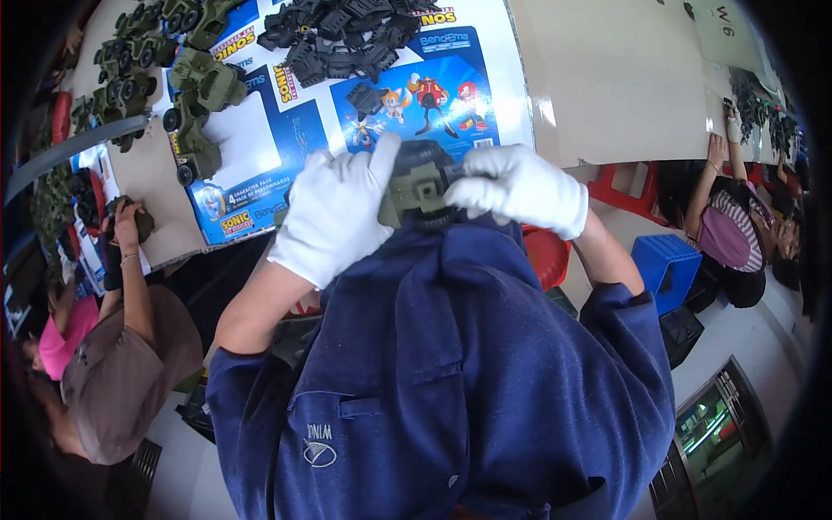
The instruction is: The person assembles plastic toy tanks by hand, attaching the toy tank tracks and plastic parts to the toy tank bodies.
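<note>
Close in front of my body, an olive-green toy vehicle (421,187) with black wheels is held near the table's front edge. My left hand (338,212), in a white glove, grips its left side, the thumb along the top. On the other side my right hand (522,191), also gloved in white, has its fingers curled and pinched against the toy. A small dark piece shows at those fingertips, too hidden to name. Just beyond the toy lies a single black plastic part (366,100). Farther back is a heap of similar black parts (342,39).
Printed blue cardboard (312,130) covers the table before me. Several green toy vehicles (206,80) stand at the left. Bare beige tabletop (615,82) extends right. Co-workers sit on both sides. A blue crate (666,273) and a red stool (548,258) are at the lower right.
</note>
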The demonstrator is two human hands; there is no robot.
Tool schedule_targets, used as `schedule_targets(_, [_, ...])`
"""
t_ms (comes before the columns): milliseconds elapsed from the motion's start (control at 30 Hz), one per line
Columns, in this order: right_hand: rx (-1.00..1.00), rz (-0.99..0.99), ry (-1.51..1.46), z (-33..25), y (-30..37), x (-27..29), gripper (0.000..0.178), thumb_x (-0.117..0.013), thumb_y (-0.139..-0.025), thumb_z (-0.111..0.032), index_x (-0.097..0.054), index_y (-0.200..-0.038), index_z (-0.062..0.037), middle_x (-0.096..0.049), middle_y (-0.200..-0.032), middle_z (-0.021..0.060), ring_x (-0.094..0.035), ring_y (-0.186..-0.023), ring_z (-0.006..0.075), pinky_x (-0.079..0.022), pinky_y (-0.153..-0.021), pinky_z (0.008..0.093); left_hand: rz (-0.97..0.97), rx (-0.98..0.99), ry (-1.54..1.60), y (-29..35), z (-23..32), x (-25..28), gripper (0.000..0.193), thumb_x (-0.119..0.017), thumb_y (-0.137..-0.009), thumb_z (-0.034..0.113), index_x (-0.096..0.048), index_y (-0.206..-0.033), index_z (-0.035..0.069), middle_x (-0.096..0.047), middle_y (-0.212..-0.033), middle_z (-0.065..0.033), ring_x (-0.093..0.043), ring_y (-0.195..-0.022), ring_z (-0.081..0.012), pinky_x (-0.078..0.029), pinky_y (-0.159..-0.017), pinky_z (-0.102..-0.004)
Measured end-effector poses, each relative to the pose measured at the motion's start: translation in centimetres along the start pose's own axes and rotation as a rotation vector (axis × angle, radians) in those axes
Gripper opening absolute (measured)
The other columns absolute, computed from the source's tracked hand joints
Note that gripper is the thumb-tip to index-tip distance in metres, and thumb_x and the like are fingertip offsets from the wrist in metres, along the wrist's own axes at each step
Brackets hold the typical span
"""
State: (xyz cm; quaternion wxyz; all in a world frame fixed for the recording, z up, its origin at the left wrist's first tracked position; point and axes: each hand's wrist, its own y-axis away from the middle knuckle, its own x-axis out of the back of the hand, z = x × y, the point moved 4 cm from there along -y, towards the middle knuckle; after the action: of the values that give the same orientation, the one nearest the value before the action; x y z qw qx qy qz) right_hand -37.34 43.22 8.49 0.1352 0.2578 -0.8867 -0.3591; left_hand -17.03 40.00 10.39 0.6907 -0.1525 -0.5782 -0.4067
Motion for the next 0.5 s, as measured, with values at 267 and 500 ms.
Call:
schedule_targets(267, [0.18, -0.028, -0.074, 2.0, 0.7, -2.4, 0.038, -0.076, -0.087, -0.032, -0.067, -0.066, -0.0018, -0.055, -0.054, -0.0014, -0.048, -0.052, 0.0038, -0.039, -0.05, 0.0248, -0.015, -0.004, 0.076, 2.8, 1.9, -1.1, 0.084, -0.084, -0.06, 0.025, -0.043, -0.129, 0.004, -0.057, -0.082, -0.0066, -0.062, -0.078, -0.024, -0.039, -0.078, -0.0371])
schedule_targets(500, [-0.075, -0.024, -0.309, 1.5, 0.7, -2.4, 0.028, -0.071, -0.092, -0.029, -0.073, -0.079, -0.0037, -0.061, -0.064, -0.0031, -0.05, -0.049, 0.0047, -0.041, -0.046, 0.0209, 0.018, 0.033, 0.138, 3.1, 1.7, -1.9, 0.081, -0.084, -0.061, 0.026, -0.043, -0.128, 0.005, -0.058, -0.082, -0.0071, -0.062, -0.077, -0.0257, -0.041, -0.08, -0.0371])
